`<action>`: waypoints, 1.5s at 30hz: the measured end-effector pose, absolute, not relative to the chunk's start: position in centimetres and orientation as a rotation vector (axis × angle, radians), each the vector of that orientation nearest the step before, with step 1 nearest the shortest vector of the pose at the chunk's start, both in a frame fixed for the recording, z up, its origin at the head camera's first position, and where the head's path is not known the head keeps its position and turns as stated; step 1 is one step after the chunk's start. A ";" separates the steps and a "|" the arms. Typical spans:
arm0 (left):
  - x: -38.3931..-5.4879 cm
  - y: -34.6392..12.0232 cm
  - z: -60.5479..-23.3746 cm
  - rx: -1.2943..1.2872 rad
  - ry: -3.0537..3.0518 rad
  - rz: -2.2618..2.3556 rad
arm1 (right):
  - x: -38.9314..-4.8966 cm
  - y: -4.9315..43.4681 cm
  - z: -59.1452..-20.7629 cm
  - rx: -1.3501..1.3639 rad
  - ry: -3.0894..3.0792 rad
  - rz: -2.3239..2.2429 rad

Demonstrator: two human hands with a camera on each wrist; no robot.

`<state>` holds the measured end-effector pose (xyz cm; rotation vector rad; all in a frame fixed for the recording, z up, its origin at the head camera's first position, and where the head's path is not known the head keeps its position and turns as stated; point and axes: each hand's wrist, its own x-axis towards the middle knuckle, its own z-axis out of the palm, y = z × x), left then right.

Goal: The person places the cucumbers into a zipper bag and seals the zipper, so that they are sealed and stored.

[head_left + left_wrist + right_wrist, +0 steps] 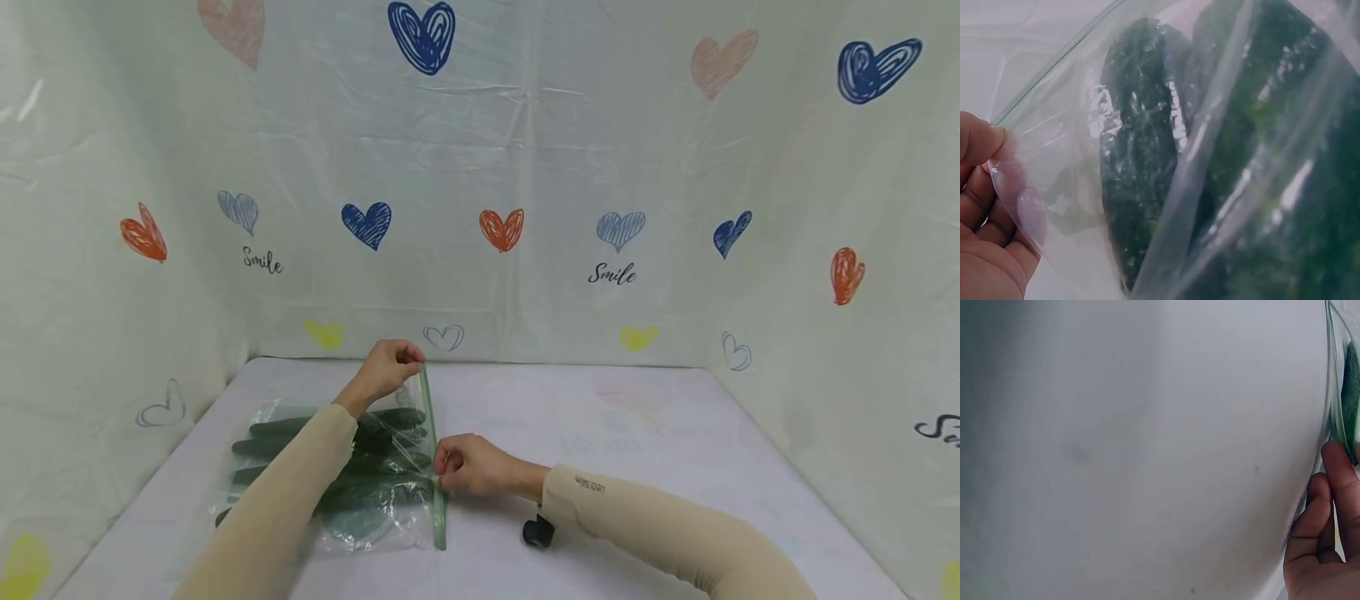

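Note:
A clear zip bag [352, 537] lies flat at the left of the table with several dark green cucumbers [262, 448] inside. Its green zip strip [439, 525] runs along the right side. My left hand [388, 367] pinches the far corner of that strip; in the left wrist view the thumb and fingers [982, 140] hold the film beside a cucumber [1138, 144]. Lower down the strip, my right hand [476, 465] pinches the zip edge between thumb and fingers. The right wrist view shows that hand [1325, 537] at the bag's edge. My left sleeve hides part of the bag.
The white table [600, 433] reaches back to a hanging sheet [555, 292] printed with hearts and the word "Smile". Similar sheeting stands at both sides. A small black device [537, 532] hangs under my right wrist.

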<state>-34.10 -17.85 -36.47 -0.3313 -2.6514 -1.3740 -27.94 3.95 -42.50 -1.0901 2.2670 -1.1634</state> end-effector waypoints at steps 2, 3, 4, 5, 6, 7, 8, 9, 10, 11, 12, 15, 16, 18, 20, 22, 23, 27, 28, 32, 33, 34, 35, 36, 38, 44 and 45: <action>-34.0 -17.9 -36.3 -0.334 -2.649 -1.370 | -27.7 4.1 -42.5 -1.083 2.259 -1.172; -34.0 -17.9 -36.3 -0.342 -2.650 -1.368 | -27.6 4.1 -42.5 -1.074 2.252 -1.179; -34.0 -17.9 -36.3 -0.348 -2.650 -1.369 | -27.5 4.2 -42.5 -1.064 2.243 -1.188; -34.0 -17.9 -36.3 -0.356 -2.652 -1.366 | -27.4 4.2 -42.5 -1.052 2.234 -1.198; -33.9 -17.8 -36.3 -0.357 -2.654 -1.366 | -27.3 4.3 -42.6 -1.038 2.225 -1.209; -33.9 -17.8 -36.3 -0.360 -2.653 -1.366 | -27.3 4.3 -42.6 -1.026 2.216 -1.218; -33.8 -17.8 -36.3 -0.362 -2.653 -1.370 | -27.2 4.3 -42.7 -1.014 2.206 -1.227; -33.8 -17.8 -36.3 -0.364 -2.654 -1.367 | -27.1 4.3 -42.8 -1.001 2.198 -1.238; -33.7 -17.8 -36.2 -0.364 -2.651 -1.364 | -27.0 4.3 -42.8 -0.992 2.193 -1.246; -33.6 -17.8 -36.2 -0.365 -2.647 -1.364 | -26.9 4.3 -42.8 -0.984 2.188 -1.258; -33.5 -17.7 -36.1 -0.364 -2.645 -1.364 | -26.8 4.3 -42.9 -0.977 2.183 -1.265; -33.4 -17.7 -36.0 -0.370 -2.642 -1.355 | -26.5 4.3 -42.9 -0.957 2.170 -1.288; -33.5 -17.7 -36.0 -0.372 -2.642 -1.352 | -26.4 4.3 -42.9 -0.953 2.166 -1.295; -33.5 -17.6 -36.0 -0.367 -2.650 -1.348 | -26.3 4.3 -42.9 -0.942 2.153 -1.313; -33.6 -17.5 -36.1 -0.354 -2.656 -1.351 | -26.1 4.3 -42.9 -0.934 2.143 -1.331; -33.7 -17.5 -36.2 -0.340 -2.661 -1.356 | -25.9 4.3 -42.8 -0.927 2.135 -1.350; -33.7 -17.5 -36.2 -0.329 -2.662 -1.363 | -25.9 4.3 -42.8 -0.921 2.134 -1.358; -33.8 -17.4 -36.5 -0.317 -2.658 -1.377 | -25.6 4.3 -42.7 -0.897 2.127 -1.376; -33.8 -17.4 -36.6 -0.316 -2.658 -1.377 | -25.5 4.3 -42.7 -0.894 2.127 -1.375; -33.7 -17.4 -36.6 -0.339 -2.677 -1.383 | -25.3 4.3 -42.6 -0.892 2.129 -1.369; -33.7 -17.5 -36.6 -0.348 -2.682 -1.389 | -25.3 4.3 -42.6 -0.888 2.131 -1.371; -33.6 -17.5 -36.5 -0.353 -2.685 -1.399 | -25.3 4.3 -42.6 -0.882 2.135 -1.372; -33.6 -17.6 -36.5 -0.369 -2.686 -1.405 | -25.3 4.3 -42.6 -0.874 2.142 -1.376; -33.6 -17.8 -36.5 -0.383 -2.686 -1.414 | -25.3 4.3 -42.7 -0.862 2.151 -1.380; -33.5 -18.0 -36.5 -0.413 -2.690 -1.428 | -25.4 4.3 -42.7 -0.839 2.165 -1.389; -33.4 -18.0 -37.3 -0.539 -2.699 -1.410 | -25.6 4.2 -42.7 -0.805 2.166 -1.407; -33.4 -18.0 -37.5 -0.550 -2.698 -1.406 | -25.6 4.2 -42.7 -0.794 2.152 -1.413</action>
